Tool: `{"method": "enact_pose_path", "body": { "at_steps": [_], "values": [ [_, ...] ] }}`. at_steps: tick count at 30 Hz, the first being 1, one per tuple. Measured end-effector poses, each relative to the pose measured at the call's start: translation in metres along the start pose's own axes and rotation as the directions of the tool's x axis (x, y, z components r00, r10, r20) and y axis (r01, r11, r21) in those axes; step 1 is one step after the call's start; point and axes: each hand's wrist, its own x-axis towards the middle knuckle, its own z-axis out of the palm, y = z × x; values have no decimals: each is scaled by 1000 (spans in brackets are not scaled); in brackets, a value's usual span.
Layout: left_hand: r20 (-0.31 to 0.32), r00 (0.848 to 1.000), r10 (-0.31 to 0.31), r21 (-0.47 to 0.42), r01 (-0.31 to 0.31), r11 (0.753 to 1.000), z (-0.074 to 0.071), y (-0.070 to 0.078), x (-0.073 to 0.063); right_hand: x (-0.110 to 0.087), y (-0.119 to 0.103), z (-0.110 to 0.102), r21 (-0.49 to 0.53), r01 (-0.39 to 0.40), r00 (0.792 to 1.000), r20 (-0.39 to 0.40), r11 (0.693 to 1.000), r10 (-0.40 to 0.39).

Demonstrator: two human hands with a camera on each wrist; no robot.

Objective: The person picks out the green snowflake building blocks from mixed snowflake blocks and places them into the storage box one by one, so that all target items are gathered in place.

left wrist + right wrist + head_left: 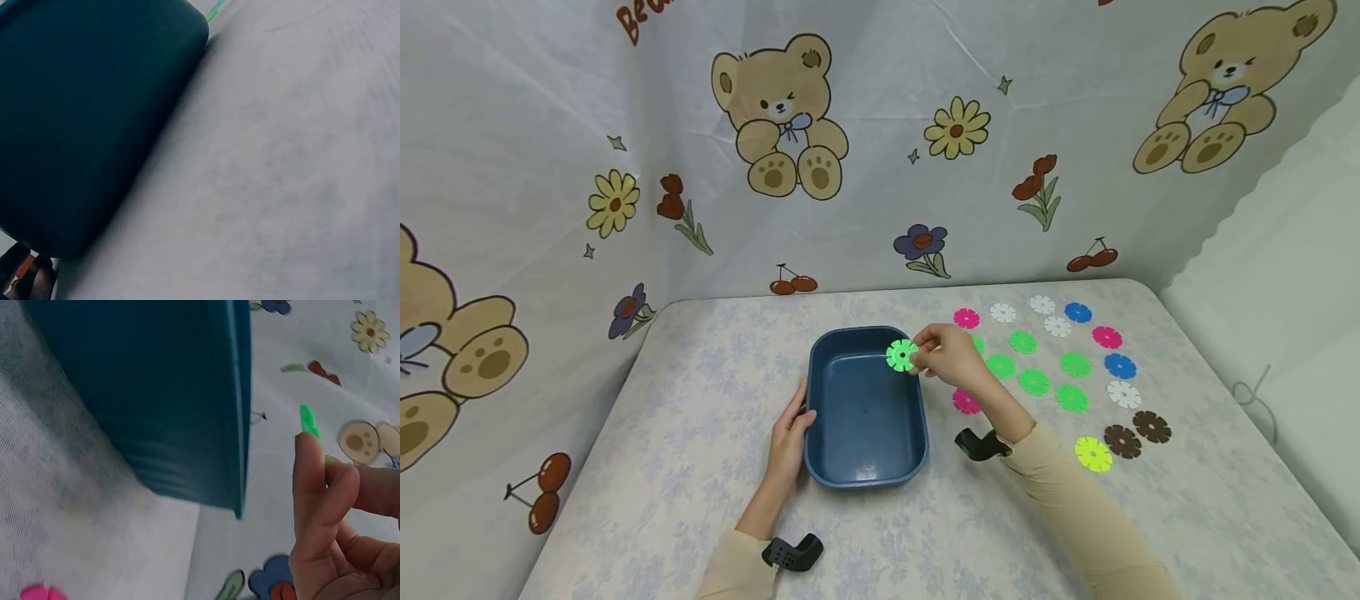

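Holding green notched disc (902,356) aloft near far right corner of blue tray (867,429), pinched in right hand (951,354); gripping tray's left rim with left hand (786,442). Set on pale mottled tabletop (715,367), with more discs (1033,382) in several colors spread to right. Backed by white curtain (872,92) printed with bears (792,117), flowers (957,127), cherries (793,285). Marked at top edge with brown lettering (627,25) beginning "Be", cut off by frame.

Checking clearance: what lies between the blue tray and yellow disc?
Between the blue tray and yellow disc, the head view shows the right sleeve and black wrist device.
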Motion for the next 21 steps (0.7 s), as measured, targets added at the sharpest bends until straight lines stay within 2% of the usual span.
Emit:
{"method": "enact_pose_path", "body": {
  "at_steps": [5, 11, 16, 21],
  "values": [
    [0, 1000, 6, -7, -6, 1000, 1, 1, 0, 20, -4, 22, 42, 0, 999, 54, 999, -2],
    [2, 1000, 20, -4, -20, 1000, 1, 1, -1, 39, -6, 45, 30, 7, 994, 107, 1000, -10],
    [7, 1000, 23, -7, -23, 1000, 1, 0, -1, 50, -4, 59, 14, 24, 989, 147, 1000, -26],
    [16, 1000, 6, -18, -6, 1000, 0, -1, -1, 58, -1, 71, 9, -1, 988, 157, 1000, -1]
  ]
}}
